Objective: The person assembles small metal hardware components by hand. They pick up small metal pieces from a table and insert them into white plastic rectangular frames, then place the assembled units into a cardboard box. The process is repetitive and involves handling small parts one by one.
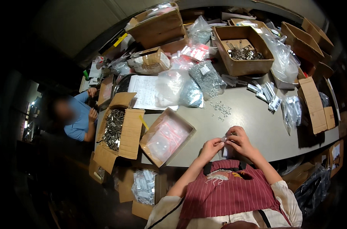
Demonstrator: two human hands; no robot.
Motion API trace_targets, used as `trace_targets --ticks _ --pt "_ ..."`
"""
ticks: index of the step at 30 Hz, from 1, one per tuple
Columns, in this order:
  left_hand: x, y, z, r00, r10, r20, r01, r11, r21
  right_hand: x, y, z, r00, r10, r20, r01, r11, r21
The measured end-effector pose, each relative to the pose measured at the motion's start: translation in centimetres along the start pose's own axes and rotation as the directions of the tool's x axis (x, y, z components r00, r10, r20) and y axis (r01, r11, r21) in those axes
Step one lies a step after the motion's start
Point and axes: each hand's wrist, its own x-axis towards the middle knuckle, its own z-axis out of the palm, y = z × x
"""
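Both hands pinching a small clear bag at the worktop (257,126) edge.
Left hand (211,148) and right hand (239,142) are closing their grips on the small clear bag (224,139), just below the scattered screws (221,108).

A small clear bag (224,144), flat and see-through with a pale lower part, is upright just above the near edge of the table (253,118), pinched at its top between the left hand (211,147) and right hand (238,140).
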Motion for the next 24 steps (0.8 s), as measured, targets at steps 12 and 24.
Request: trace_targets --ticks 12,24 --pt "-0.9 2.2 1.3 0.954 0.204 -0.220 -0.200 0.979 0.041 0.0 -2.9 -0.3 0.970 0.242 0.012 -0.238 0.941 0.239" --pt "-1.7 4.0 1.8 0.863 0.467 -0.193 -0.299 0.780 0.549 -0.3 -3.9 1.0 0.978 0.207 0.029 -0.209 0.975 0.070"
